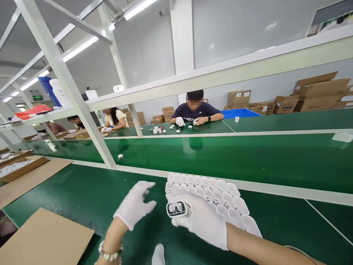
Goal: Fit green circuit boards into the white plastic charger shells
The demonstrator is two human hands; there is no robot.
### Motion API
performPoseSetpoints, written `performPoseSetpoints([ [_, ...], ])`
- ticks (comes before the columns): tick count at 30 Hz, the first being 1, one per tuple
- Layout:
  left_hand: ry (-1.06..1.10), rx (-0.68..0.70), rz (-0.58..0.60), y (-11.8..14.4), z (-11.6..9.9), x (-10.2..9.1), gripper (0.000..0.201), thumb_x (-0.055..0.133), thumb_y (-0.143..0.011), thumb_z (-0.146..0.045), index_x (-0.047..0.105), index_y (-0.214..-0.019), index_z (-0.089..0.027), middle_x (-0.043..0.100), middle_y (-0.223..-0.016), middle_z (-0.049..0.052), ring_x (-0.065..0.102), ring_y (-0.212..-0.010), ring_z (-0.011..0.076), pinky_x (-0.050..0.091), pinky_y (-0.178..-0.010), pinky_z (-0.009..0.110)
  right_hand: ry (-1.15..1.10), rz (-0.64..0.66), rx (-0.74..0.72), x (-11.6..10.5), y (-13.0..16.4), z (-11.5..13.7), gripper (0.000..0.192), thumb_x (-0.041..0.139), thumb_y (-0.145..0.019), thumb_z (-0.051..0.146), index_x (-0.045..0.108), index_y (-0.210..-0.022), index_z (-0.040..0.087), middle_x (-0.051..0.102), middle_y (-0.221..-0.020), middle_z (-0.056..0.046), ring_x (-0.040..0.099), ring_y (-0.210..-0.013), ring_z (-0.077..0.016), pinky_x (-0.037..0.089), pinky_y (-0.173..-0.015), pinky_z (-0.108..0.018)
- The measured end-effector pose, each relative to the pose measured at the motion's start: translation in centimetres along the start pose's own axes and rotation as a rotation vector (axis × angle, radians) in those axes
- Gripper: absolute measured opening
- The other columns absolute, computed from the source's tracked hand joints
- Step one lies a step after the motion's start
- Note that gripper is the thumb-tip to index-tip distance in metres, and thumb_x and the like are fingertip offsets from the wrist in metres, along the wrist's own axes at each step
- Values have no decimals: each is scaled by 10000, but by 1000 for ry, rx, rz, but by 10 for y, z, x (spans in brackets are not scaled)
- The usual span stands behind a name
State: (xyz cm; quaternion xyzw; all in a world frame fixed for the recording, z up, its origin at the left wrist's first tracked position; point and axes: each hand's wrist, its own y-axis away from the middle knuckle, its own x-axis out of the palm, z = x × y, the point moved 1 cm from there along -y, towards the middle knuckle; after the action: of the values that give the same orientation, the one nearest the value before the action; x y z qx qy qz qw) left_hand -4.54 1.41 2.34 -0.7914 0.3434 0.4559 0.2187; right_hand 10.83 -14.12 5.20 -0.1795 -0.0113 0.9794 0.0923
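My right hand (205, 219), in a white glove, is closed round a small white oval case (168, 209). The case's near end faces me and shows dark and white parts inside. My left hand (134, 206), also gloved, is to the left of it with thumb and fingers apart. By its fingertips is a thin, shiny sliver (146, 195); whether the hand touches it I cannot tell. Rows of white open cups (228, 200) stand on the green bench (110, 191) behind and beside my right hand, which hides some of them.
A cardboard sheet (44, 239) lies at the lower left. A green conveyor belt (248, 154) runs beyond the bench, carrying a small white-and-red piece (120, 156). A white post (91, 129) rises at the left. A co-worker (194, 110) handles small white parts across the belt.
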Motion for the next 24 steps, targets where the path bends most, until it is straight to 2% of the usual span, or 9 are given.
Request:
performPoseSetpoints([
  [2, -236, -325, 37, -6, 25, -11, 427, 681, -676, -226, 633, -1086, -120, 610, -1206, 189, 665, -965, 326, 535, -833, 443, -29, -28, 9, -2, 3, 5, 301, 648, -710, 117, 682, -1001, 186, 665, -1070, -46, 627, -983, -213, 512, -896, -362],
  [4, -281, -410, 63, -11, 43, -11, 233, 698, -661, -219, 654, -853, -95, 684, -976, 221, 689, -825, 359, 544, -699, 448, -33, -38, -5, -3, 4, 8, 274, 649, -708, 125, 681, -972, 191, 677, -1002, -37, 638, -935, -206, 530, -874, -351],
  [6, -276, -400, 54, -15, 54, -4, 74, 641, -703, -204, 601, -666, -155, 695, -756, 140, 691, -710, 321, 528, -621, 396, -28, -32, -14, -4, 4, 9, 256, 657, -710, 147, 681, -958, 205, 679, -994, -32, 637, -933, -206, 535, -870, -341],
  [9, -246, -354, -21, -17, 59, 7, 191, 573, -706, -159, 490, -541, -206, 634, -601, 39, 669, -626, 259, 488, -566, 330, -17, -11, 22, -3, 3, 9, 259, 654, -711, 142, 682, -962, 198, 677, -990, -34, 632, -924, -206, 533, -855, -327],
  [14, -49, -301, -174, -22, 46, 3, 173, 437, -825, -170, 506, -671, -209, 597, -552, 12, 570, -442, 170, 424, -454, 257, 39, 51, 94, 1, 3, 7, 232, 655, -707, 119, 698, -927, 180, 672, -961, -27, 620, -907, -213, 506, -837, -323],
  [17, 238, -157, -279, -13, 24, -7, 231, 304, -956, -298, 511, -919, -203, 677, -728, 20, 507, -386, 111, 425, -423, 231, 22, 98, 101, 2, 3, 6, 233, 646, -729, 115, 700, -944, 185, 673, -960, -14, 611, -901, -191, 489, -797, -278],
  [19, 737, 94, -440, 1, 6, -12, 195, 440, -941, -384, 513, -947, -204, 694, -767, 16, 508, -393, 99, 405, -394, 217, 24, 122, 123, 2, 4, 6, 241, 666, -740, 144, 699, -974, 189, 669, -979, -14, 603, -890, -181, 471, -744, -255],
  [21, 1069, 275, -571, 17, -11, -12, 200, 545, -912, -409, 550, -959, -215, 714, -775, 1, 525, -405, 87, 436, -413, 209, 62, 160, 146, 3, 4, 5, 240, 681, -754, 182, 697, -992, 200, 659, -965, -11, 586, -842, -165, 442, -697, -242],
  [24, 1220, 330, -560, 31, -29, -2, 182, 603, -898, -390, 594, -921, -210, 730, -764, 0, 534, -390, 71, 447, -401, 184, 143, 218, 143, 6, 5, 3, 198, 672, -761, 178, 689, -956, 211, 624, -892, 7, 542, -752, -131, 391, -646, -223],
])
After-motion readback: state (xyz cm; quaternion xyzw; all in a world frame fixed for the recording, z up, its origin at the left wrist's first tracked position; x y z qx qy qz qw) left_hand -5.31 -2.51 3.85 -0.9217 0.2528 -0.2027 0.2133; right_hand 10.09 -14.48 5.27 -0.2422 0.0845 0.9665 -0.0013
